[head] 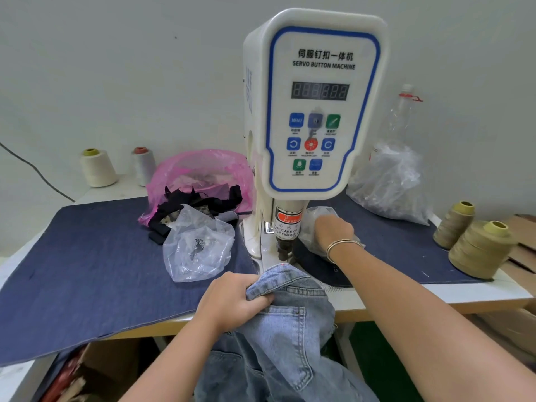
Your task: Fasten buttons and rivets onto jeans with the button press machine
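While the left hand [232,300] grips the jeans [290,323] waistband at lower centre, the right hand [333,232] reaches into a clear bag [317,219] — fingers hidden; grip unclear.

Just the one wide-angle cam on my head, looking forward and down, close over my table [406,297], with the button machine [316,103] dead ahead against the wall.

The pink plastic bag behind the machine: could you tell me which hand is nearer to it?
Left. The left hand grips the jeans below the pink plastic bag; the right hand is beyond the machine column.
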Motion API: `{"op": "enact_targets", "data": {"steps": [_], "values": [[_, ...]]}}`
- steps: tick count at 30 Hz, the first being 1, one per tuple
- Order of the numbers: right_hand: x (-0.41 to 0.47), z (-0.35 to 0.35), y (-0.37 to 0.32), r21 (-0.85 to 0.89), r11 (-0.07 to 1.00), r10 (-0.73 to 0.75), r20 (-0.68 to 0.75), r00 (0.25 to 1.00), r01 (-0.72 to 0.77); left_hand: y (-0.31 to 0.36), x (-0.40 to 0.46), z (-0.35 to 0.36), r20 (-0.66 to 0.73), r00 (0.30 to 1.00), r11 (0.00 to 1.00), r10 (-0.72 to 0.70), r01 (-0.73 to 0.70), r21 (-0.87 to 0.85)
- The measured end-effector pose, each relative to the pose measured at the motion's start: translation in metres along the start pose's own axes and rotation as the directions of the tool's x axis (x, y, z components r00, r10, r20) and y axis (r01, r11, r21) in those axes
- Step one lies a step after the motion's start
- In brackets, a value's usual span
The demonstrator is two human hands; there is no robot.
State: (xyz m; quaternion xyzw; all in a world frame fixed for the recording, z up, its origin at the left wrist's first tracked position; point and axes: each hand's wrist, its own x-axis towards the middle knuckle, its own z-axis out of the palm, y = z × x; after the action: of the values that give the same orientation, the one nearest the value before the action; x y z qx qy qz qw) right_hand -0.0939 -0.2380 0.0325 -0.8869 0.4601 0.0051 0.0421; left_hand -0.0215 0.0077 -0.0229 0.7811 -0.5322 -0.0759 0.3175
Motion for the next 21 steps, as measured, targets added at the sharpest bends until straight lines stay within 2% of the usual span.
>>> {"op": "enact_targets", "data": {"steps": [2, 6, 9, 12, 14, 15, 17, 18, 19, 21], "values": [[-0.005, 0.005, 0.003, -0.042, 0.995, -0.094, -0.118, 0.989, 0.090, 0.001, 0.000, 0.000, 0.002, 1.000, 1.000, -0.005, 0.005, -0.006], [-0.005, 0.008, 0.008, -0.072, 0.991, -0.123, -0.137, 0.983, 0.114, 0.002, 0.001, -0.001, 0.011, 1.000, 1.000, -0.017, 0.018, -0.024], [-0.006, 0.011, 0.016, 0.025, 0.989, -0.138, -0.180, 0.974, 0.144, 0.002, 0.001, -0.002, 0.018, 1.000, 0.999, -0.020, 0.021, -0.032], [-0.016, 0.009, 0.023, 0.258, 0.950, -0.107, -0.255, 0.961, 0.174, 0.004, 0.001, -0.003, 0.024, 0.999, 0.999, -0.028, 0.029, -0.028], [-0.027, 0.005, 0.027, 0.513, 0.836, -0.042, -0.297, 0.954, 0.196, 0.005, 0.001, -0.004, 0.029, 0.999, 0.999, -0.034, 0.035, -0.015], [-0.036, 0.003, 0.027, 0.648, 0.734, -0.012, -0.288, 0.958, 0.204, 0.005, 0.001, -0.004, 0.031, 0.999, 1.000, -0.028, 0.028, 0.001], [-0.058, 0.000, 0.022, 0.877, 0.444, -0.002, -0.202, 0.979, 0.182, 0.006, -0.002, -0.004, 0.038, 0.999, 0.996, 0.032, -0.035, 0.084], [-0.070, -0.001, 0.018, 0.935, 0.313, -0.039, -0.164, 0.986, 0.168, 0.006, -0.003, -0.004, 0.047, 0.995, 0.984, 0.087, -0.093, 0.152], [-0.081, -0.001, 0.015, 0.960, 0.229, -0.088, -0.143, 0.986, 0.160, 0.006, -0.005, -0.003, 0.058, 0.988, 0.963, 0.142, -0.152, 0.224], [-0.100, 0.003, 0.006, 0.980, 0.143, -0.180, -0.113, 0.977, 0.139, 0.006, -0.009, 0.000, 0.080, 0.972, 0.911, 0.221, -0.235, 0.340]]}}
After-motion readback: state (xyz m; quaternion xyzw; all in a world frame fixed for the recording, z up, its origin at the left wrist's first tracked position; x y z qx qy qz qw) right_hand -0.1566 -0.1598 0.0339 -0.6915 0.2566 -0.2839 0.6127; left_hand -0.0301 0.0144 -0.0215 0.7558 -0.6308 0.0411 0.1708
